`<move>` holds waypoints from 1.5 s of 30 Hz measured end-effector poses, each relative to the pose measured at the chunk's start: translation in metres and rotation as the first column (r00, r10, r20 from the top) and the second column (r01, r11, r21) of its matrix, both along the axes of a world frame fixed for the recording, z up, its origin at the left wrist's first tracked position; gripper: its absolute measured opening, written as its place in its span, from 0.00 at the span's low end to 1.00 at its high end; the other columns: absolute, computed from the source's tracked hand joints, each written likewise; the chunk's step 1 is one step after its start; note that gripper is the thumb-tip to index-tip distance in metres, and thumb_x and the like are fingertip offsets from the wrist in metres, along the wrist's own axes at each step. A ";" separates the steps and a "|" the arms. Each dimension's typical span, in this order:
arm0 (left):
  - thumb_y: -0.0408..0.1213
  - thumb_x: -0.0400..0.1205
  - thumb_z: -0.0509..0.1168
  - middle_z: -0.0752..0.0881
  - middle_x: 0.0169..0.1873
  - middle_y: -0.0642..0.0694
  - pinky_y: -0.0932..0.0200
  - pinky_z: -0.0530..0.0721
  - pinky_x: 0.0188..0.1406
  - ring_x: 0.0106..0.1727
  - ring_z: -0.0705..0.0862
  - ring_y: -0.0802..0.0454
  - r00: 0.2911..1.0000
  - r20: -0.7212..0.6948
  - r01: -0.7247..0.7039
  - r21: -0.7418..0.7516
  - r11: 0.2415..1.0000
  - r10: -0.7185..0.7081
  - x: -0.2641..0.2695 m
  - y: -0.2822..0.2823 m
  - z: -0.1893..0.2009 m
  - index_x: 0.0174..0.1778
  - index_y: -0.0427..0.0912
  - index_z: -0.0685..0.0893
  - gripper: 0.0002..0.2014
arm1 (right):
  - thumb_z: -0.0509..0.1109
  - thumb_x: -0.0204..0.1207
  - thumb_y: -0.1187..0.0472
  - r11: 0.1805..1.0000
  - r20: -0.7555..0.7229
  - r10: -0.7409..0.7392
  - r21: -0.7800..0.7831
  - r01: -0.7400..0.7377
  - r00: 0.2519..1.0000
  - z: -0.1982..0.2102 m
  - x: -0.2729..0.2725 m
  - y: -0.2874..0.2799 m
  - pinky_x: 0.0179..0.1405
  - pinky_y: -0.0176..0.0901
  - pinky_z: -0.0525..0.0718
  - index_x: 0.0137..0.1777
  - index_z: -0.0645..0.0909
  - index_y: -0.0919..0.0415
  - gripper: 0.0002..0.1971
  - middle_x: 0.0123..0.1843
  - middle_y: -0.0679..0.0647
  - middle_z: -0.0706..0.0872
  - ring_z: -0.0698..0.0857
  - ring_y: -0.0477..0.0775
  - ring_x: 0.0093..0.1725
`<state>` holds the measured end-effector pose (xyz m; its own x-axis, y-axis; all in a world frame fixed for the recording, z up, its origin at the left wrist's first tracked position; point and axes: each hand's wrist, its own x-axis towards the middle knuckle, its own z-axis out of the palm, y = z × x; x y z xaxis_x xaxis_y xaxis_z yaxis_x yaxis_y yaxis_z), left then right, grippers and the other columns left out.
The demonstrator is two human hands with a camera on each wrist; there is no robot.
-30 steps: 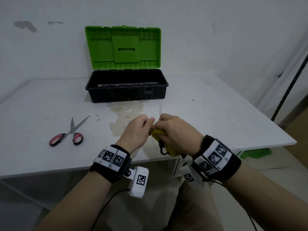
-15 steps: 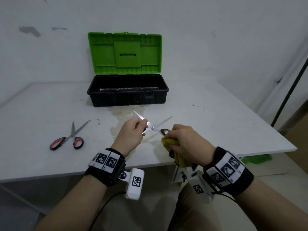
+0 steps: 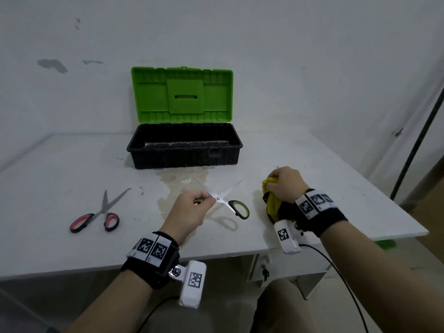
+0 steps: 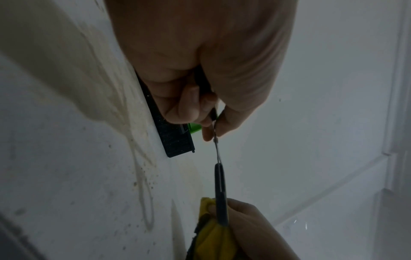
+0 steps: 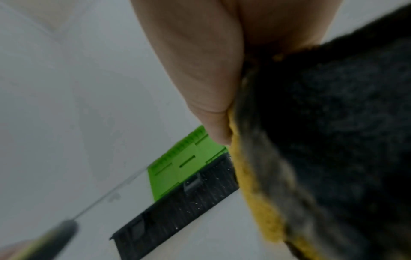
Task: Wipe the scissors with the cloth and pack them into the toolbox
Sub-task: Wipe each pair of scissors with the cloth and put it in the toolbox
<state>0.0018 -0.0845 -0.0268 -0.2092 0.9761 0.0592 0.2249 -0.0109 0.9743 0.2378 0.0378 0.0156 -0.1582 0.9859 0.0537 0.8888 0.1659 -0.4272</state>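
Observation:
My left hand pinches the green-and-black-handled scissors near the pivot, over the table in front of me. The blades are spread, and one handle loop sticks out to the right. In the left wrist view the fingers curl round the other handle, and the free scissors handle hangs below them. My right hand grips the bunched yellow-and-black cloth, a short way right of the scissors. The cloth fills the right wrist view. The black toolbox stands open behind, its green lid upright.
A second pair of scissors with red handles lies on the white table to the left, blades apart. A brownish stain spreads in front of the toolbox. The table's right corner is close to my right arm.
My hands have moved apart. The right hand took the cloth away to the right, off the scissors. The left hand now holds the scissors alone, blades spread.

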 end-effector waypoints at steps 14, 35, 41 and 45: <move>0.36 0.84 0.69 0.79 0.23 0.58 0.64 0.71 0.25 0.23 0.72 0.59 0.999 0.037 0.008 0.121 0.993 -0.013 0.003 0.001 0.000 0.41 0.37 0.87 0.08 | 0.63 0.79 0.38 0.997 -0.098 0.056 0.065 -0.049 0.994 0.000 -0.002 -0.029 0.64 0.49 0.76 0.69 0.78 0.51 0.24 0.64 0.49 0.83 0.82 0.50 0.61; 0.35 0.83 0.71 0.91 0.35 0.51 0.64 0.85 0.37 0.36 0.88 0.58 0.994 0.046 0.096 0.055 0.994 -0.099 0.000 -0.008 0.018 0.52 0.45 0.92 0.06 | 0.71 0.79 0.63 0.965 -0.869 0.042 -0.093 -0.246 0.493 -0.010 -0.041 -0.086 0.31 0.40 0.81 0.49 0.84 0.68 0.07 0.37 0.60 0.89 0.88 0.55 0.34; 0.32 0.82 0.72 0.91 0.31 0.47 0.65 0.87 0.38 0.33 0.88 0.56 0.988 0.136 0.071 0.045 0.996 -0.077 0.002 -0.008 0.020 0.47 0.39 0.92 0.04 | 0.71 0.79 0.61 0.978 -0.898 -0.010 -0.099 -0.181 0.440 -0.020 -0.055 -0.093 0.28 0.39 0.76 0.51 0.85 0.67 0.08 0.37 0.59 0.90 0.88 0.52 0.32; 0.31 0.82 0.72 0.91 0.31 0.45 0.65 0.87 0.37 0.34 0.88 0.54 0.982 0.181 0.047 0.033 0.998 -0.052 0.009 -0.009 0.018 0.49 0.37 0.91 0.04 | 0.71 0.79 0.61 0.977 -0.915 -0.030 -0.111 -0.180 0.402 -0.025 -0.067 -0.099 0.26 0.38 0.74 0.52 0.84 0.67 0.08 0.34 0.56 0.89 0.87 0.50 0.29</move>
<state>0.0104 -0.0933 -0.0087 -0.1707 0.9839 0.0525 0.0430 -0.0458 0.9980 0.1704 -0.0615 -0.0092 -0.1927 0.9796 0.0565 -0.0562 0.0464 -0.9973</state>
